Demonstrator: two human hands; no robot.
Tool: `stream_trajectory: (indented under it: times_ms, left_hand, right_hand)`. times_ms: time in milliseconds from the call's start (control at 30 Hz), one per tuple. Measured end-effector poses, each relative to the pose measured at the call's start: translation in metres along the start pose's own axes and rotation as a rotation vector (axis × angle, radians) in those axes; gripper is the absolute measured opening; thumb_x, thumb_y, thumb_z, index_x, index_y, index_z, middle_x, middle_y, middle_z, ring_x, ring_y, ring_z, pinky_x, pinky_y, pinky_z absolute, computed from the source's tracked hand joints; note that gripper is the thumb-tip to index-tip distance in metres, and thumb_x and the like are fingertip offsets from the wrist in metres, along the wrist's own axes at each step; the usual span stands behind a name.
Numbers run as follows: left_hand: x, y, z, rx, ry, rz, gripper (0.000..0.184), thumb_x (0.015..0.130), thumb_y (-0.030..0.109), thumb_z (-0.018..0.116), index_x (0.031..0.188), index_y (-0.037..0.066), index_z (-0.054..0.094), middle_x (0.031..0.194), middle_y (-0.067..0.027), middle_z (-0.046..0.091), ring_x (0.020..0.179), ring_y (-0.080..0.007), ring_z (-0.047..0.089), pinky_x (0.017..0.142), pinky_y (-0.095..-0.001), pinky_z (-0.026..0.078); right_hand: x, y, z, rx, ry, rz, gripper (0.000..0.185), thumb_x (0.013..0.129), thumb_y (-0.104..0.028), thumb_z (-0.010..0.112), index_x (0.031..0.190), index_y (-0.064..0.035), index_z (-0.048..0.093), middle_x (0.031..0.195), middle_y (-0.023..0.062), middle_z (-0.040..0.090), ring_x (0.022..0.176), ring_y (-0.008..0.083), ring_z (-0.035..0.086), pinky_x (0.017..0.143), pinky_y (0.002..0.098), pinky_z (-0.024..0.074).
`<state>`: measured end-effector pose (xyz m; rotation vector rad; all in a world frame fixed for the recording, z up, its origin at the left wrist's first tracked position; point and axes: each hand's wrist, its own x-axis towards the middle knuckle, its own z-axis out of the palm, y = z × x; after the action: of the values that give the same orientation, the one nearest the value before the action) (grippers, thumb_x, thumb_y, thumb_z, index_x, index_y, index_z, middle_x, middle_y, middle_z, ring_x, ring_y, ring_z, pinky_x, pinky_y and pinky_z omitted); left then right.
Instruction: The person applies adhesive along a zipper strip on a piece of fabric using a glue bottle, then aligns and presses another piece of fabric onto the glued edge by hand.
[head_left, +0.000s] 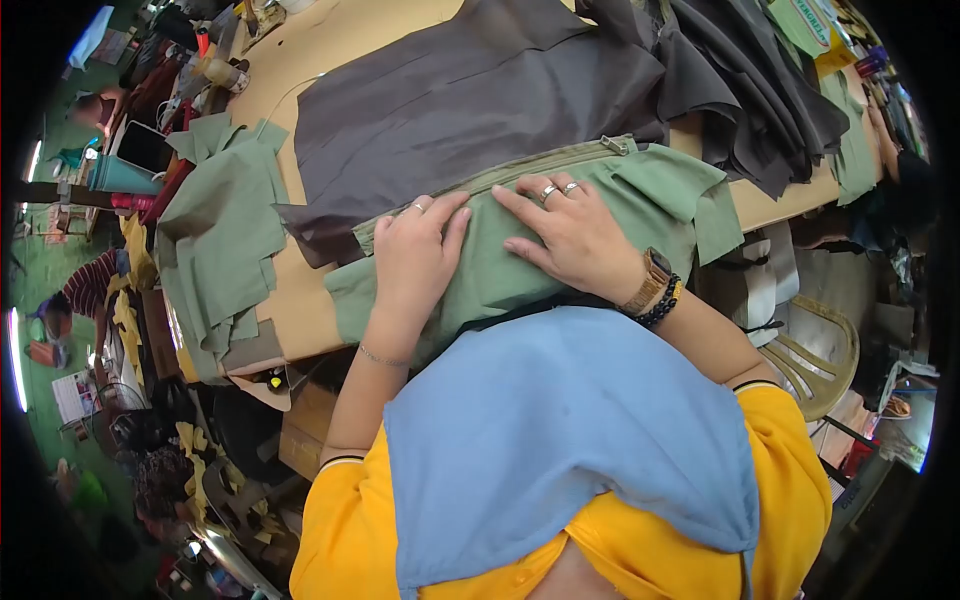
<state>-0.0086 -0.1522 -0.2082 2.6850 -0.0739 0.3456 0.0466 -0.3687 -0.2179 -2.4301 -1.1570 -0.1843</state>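
A green fabric piece (640, 215) with a long zipper (560, 158) along its upper edge lies across the near side of the table. The metal zipper pull (615, 146) sits toward the right end. My left hand (415, 255) is on the zipper's left part, fingers bent, thumb and index finger close together at the fabric edge. Just right of it, my right hand (580, 235) rests on the green fabric with thumb and index finger apart, the index fingertip at the zipper. Dark grey fabric (470, 90) spreads behind the zipper.
More green fabric pieces (225, 225) hang over the table's left edge. Crumpled dark fabric (760, 100) drapes over the right side, near a yellow and green box (810, 35). A jar (225, 73) stands at the back left. A chair (815, 350) is at the right.
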Motion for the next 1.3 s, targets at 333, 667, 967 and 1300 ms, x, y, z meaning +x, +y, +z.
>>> stream_trajectory:
  times_ms: [333, 667, 967, 1300]
  left_hand:
    - [0.004, -0.012, -0.018, -0.118, -0.043, -0.185, 0.019, 0.090, 0.026, 0.073, 0.092, 0.008, 0.078, 0.079, -0.0067, 0.068, 0.067, -0.0262, 0.064, 0.064, -0.0362, 0.048]
    - [0.010, -0.009, -0.022, -0.119, -0.102, -0.368, 0.024, 0.084, 0.031, 0.074, 0.087, 0.009, 0.079, 0.084, -0.0102, 0.074, 0.076, -0.0290, 0.070, 0.069, -0.0379, 0.053]
    - [0.014, -0.009, -0.022, -0.099, -0.151, -0.405, 0.027, 0.082, 0.031, 0.077, 0.092, 0.006, 0.078, 0.082, -0.0078, 0.075, 0.072, -0.0202, 0.071, 0.068, -0.0308, 0.052]
    - [0.008, -0.007, -0.017, 0.022, -0.079, -0.255, 0.018, 0.086, 0.030, 0.074, 0.084, 0.012, 0.073, 0.080, -0.0043, 0.070, 0.071, -0.0274, 0.067, 0.065, -0.0416, 0.048]
  right_hand:
    - [0.002, -0.002, 0.001, -0.075, -0.028, 0.001, 0.057, 0.089, -0.043, 0.070, 0.136, -0.0121, 0.059, 0.127, 0.0058, 0.059, 0.115, 0.0236, 0.056, 0.087, 0.0390, 0.0415]
    - [0.003, 0.000, -0.001, -0.054, -0.048, -0.008, 0.058, 0.091, -0.042, 0.069, 0.139, -0.0128, 0.058, 0.127, 0.0065, 0.058, 0.112, 0.0254, 0.054, 0.087, 0.0392, 0.0424]
    - [0.004, 0.001, -0.003, -0.047, -0.049, -0.013, 0.057, 0.088, -0.042, 0.071, 0.135, -0.0122, 0.060, 0.126, 0.0059, 0.059, 0.112, 0.0230, 0.056, 0.084, 0.0391, 0.0414]
    - [0.022, -0.016, 0.010, 0.031, 0.000, -0.154, 0.061, 0.086, -0.044, 0.072, 0.134, -0.0090, 0.059, 0.127, 0.0065, 0.058, 0.112, 0.0236, 0.055, 0.088, 0.0403, 0.0425]
